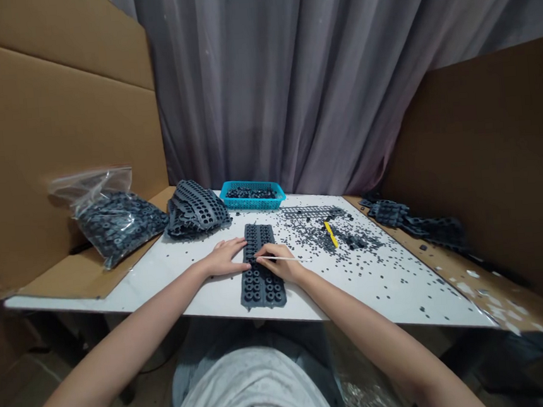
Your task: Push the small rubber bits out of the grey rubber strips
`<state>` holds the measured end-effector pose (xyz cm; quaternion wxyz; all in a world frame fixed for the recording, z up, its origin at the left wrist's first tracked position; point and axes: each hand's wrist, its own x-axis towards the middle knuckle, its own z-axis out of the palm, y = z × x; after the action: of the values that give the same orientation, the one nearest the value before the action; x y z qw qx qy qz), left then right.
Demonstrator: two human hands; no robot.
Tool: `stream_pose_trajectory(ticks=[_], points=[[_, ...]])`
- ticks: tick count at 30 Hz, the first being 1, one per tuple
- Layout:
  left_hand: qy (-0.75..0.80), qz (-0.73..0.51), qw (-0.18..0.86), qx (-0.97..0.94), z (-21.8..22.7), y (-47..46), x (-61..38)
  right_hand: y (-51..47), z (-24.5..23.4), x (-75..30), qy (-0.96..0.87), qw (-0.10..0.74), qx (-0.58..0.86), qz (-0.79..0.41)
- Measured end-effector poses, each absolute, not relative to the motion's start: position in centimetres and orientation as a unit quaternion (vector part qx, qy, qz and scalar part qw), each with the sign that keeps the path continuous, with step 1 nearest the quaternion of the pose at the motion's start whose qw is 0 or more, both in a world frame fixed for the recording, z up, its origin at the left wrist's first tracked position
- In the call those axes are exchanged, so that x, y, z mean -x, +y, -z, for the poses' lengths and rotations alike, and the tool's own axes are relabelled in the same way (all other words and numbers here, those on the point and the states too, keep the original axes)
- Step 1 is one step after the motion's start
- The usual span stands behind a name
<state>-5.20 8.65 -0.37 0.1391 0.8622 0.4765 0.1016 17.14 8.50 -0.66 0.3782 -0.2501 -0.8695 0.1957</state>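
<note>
In the head view a dark grey moulded sheet (263, 298) with rows of round, ring-like knobs lies lengthwise in front of me on the white table. My left hand (225, 258) rests flat with its fingers apart, the fingertips at the sheet's left edge. Over the middle of the sheet, my right hand (279, 263) pinches a thin white stick (288, 258). The stick's left end points at the knobs; its exact contact point is too small to make out. My right hand hides part of the sheet's right side.
A turquoise basket (254, 203) of small dark pieces stands at the back. Left of it are stacked perforated sheets (196, 207) and a clear bag (116, 226) of dark parts. Black bits surround a yellow tool (331, 234) on the right. Cardboard walls (59, 114) flank the table.
</note>
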Motion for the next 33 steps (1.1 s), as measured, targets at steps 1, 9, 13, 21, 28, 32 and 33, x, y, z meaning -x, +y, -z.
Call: stream_pose_trajectory(ticks=[1, 9, 13, 21, 28, 32, 33], points=[[0.477, -0.098, 0.137, -0.863, 0.4, 8.7, 5.2, 8.5, 0.6, -17.1, -0.868, 0.379, 0.252, -0.197], [0.482, -0.078, 0.128, -0.863, 0.5, 8.6, 5.1, 8.8, 0.7, -16.9, -0.895, 0.351, 0.224, -0.161], [0.483, -0.074, 0.121, -0.864, 0.4, 8.4, 5.0, 8.6, 0.1, -16.9, -0.918, 0.319, 0.192, -0.139], [0.488, -0.068, 0.117, -0.862, 0.3, 8.3, 4.8, 9.2, 0.1, -16.7, -0.923, 0.262, 0.253, -0.126], [0.488, -0.07, 0.122, -0.861, 0.0, 8.2, 4.7, 10.4, 0.4, -16.6, -0.84, 0.371, 0.316, -0.238], [0.487, -0.07, 0.125, -0.861, 0.1, 8.2, 4.7, 10.1, 0.6, -16.7, -0.827, 0.378, 0.262, -0.325], [0.488, -0.071, 0.125, -0.861, 0.1, 8.3, 4.7, 10.0, 0.6, -16.7, -0.826, 0.376, 0.254, -0.334]])
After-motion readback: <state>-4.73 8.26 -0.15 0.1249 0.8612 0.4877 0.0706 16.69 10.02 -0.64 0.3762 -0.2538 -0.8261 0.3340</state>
